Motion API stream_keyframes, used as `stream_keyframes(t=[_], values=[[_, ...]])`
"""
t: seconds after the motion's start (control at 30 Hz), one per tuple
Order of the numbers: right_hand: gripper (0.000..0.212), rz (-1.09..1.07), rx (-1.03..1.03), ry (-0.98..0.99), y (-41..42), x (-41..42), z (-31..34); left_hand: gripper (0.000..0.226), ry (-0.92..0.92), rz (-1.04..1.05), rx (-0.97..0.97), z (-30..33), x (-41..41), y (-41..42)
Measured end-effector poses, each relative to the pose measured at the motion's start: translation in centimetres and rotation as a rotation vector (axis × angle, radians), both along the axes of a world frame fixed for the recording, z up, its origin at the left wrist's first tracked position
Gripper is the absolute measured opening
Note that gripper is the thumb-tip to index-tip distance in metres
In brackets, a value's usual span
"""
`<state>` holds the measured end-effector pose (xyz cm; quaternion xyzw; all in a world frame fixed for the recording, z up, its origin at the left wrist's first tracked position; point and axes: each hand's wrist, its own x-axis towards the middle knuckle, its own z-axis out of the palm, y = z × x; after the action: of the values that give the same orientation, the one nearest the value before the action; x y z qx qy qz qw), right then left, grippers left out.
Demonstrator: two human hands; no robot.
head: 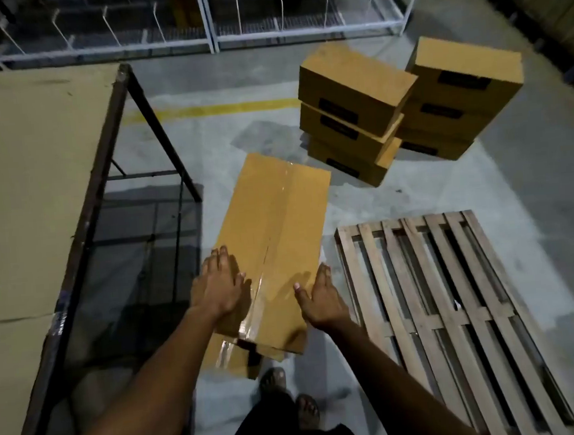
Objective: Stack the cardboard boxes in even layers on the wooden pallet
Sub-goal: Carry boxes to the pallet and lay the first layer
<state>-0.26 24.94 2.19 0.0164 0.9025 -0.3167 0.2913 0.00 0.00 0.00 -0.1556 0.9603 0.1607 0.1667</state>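
A long taped cardboard box [272, 218] lies on the floor in front of me, its near end at my feet. My left hand [217, 288] rests flat on the box's left near side, fingers spread. My right hand [321, 298] is open against the box's right near edge, thumb up. A bare wooden pallet [454, 310] lies on the floor to the right of the box. Two stacks of smaller cardboard boxes [356, 115] [458, 97] stand beyond it at the back right.
A metal-framed table topped with cardboard [29, 189] stands close on the left, its dark legs [162, 131] beside the box. White wire shelving [208, 21] runs along the back. A yellow floor line [208, 110] crosses the concrete. My sandalled feet [289, 395] stand just behind the box.
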Motion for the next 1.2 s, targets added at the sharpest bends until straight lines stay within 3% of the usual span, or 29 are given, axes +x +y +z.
stream_keyframes(t=[0.17,0.27,0.37,0.4,0.5,0.53,0.67,0.77,0.83,1.07,1.2], values=[[0.101,-0.217,-0.104,-0.223,-0.8,-0.8,-2.0,0.094,-0.137,0.198,0.147,-3.4,-1.2,-2.0],[0.071,-0.227,-0.192,-0.336,-1.0,-1.0,-2.7,0.099,-0.161,0.292,0.255,-5.7,-2.0,-2.9],[0.033,-0.361,-0.317,-0.375,-1.1,-0.8,-4.6,0.088,-0.125,0.419,0.311,-7.5,-2.7,-3.3],[0.034,-0.409,-0.345,-0.362,-1.2,-0.7,-5.0,0.081,-0.103,0.448,0.327,-7.9,-2.8,-3.3],[0.085,-0.511,-0.372,-0.321,-1.1,-0.8,-6.9,0.065,-0.068,0.488,0.305,-8.1,-2.8,-2.5],[0.092,-0.529,-0.375,-0.319,-1.1,-1.0,-7.1,0.063,-0.060,0.491,0.284,-8.1,-2.7,-2.3],[0.081,-0.550,-0.335,-0.189,-1.1,-1.1,-6.8,0.058,-0.018,0.512,0.256,-7.1,-2.3,-1.3],[0.098,-0.556,-0.289,-0.059,-0.9,-1.2,-6.7,0.054,0.051,0.526,0.214,-6.3,-2.1,-0.5],[0.099,-0.552,-0.265,0.015,-0.8,-1.3,-5.8,0.052,0.089,0.552,0.209,-5.6,-2.1,0.0],[0.077,-0.626,-0.238,0.077,0.6,-0.6,-2.6,0.055,0.139,0.558,0.257,-2.3,-2.7,1.9],[0.079,-0.644,-0.204,0.144,3.1,0.5,-1.1,0.060,0.185,0.542,0.296,-0.9,-1.7,4.0]])
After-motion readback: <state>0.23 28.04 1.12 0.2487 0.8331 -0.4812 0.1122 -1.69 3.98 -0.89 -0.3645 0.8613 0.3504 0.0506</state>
